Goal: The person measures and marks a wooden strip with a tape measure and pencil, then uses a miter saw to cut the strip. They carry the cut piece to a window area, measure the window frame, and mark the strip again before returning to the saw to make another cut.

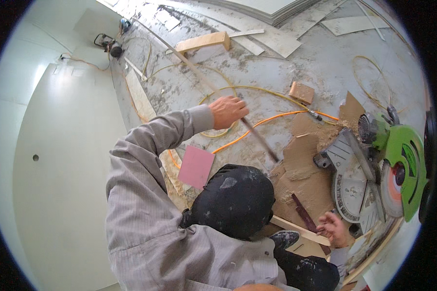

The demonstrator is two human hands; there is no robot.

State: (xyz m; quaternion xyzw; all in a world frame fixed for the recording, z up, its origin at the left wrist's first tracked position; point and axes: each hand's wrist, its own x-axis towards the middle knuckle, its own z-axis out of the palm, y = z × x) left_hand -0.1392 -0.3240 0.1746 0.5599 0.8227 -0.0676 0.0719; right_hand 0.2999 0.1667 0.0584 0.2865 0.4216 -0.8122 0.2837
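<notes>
My left hand (228,112) is closed around a long, thin strip of trim (258,137). The strip slants from the far left floor down toward the cardboard, and its near end looks dark brown and slightly blurred. Low on the right, my right hand (335,230) has its fingers apart and a little bent, with nothing visible in them. It is beside a dark reddish-brown strip (303,213) and a pale wooden strip (301,230). A green mitre saw (405,169) stands on the floor to the right of that hand.
Sawdust-covered cardboard (296,169) lies before the saw. An orange hose (262,122) and yellow hose loops (271,92) cross the floor. A pink square sheet (196,167) is by my knee (235,199). Wooden blocks (301,92), a beam (201,42) and a compressor (112,47) lie farther off.
</notes>
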